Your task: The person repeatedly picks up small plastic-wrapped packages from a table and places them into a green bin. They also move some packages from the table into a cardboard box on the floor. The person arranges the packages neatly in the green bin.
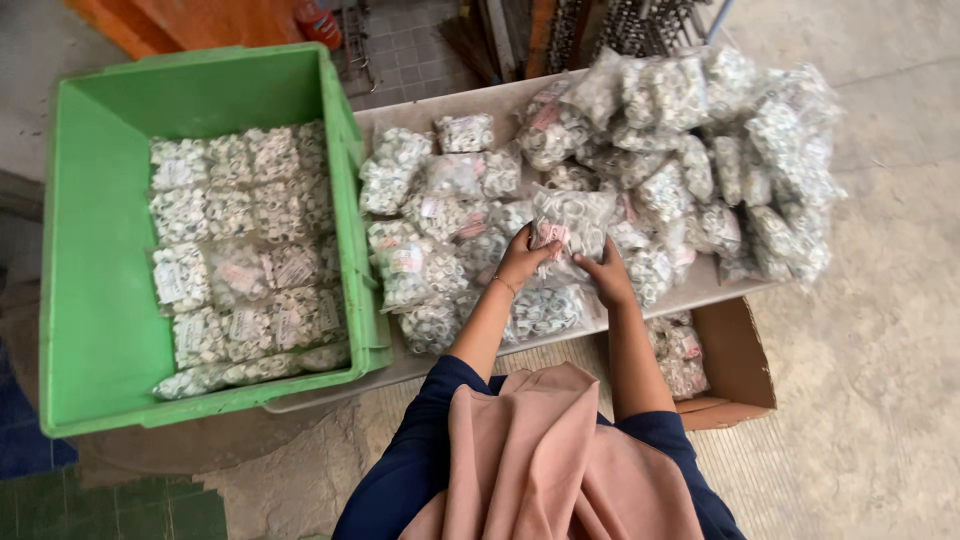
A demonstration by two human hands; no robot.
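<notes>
Left hand: the left hand [522, 256] sits just left of the frame's centre, fingers curled around the lower left edge of a clear bag of small white rings [572, 220], gripping it; a thin bracelet shows at the wrist.
Right hand: the right hand [608, 276] lies just right of centre, fingers spread on the pile right below the same bag; whether it actually grips the bag or only rests there cannot be told.
Held bag: it sits at the centre of the frame, on top of the heap, with a small pink-and-white label near the left hand's fingertips.
Heap: many similar clear bags [690, 140] of white rings are piled across the centre and upper right of the frame, overlapping one another.
Board: the heap rests on a pale flat board [400, 115] that runs from the centre toward the upper right.
Crate: a green plastic crate [95, 250] fills the left of the frame, touching the board's left edge.
Packed bags: inside the crate, bags of rings [240, 260] lie flat in neat rows, filling its right part; the left part shows bare green floor.
Box: a brown cardboard box [735, 365] stands at lower right, partly under the board, with more bags inside.
Clothing: dark blue sleeves and a dusty pink cloth [540, 460] occupy the bottom centre.
</notes>
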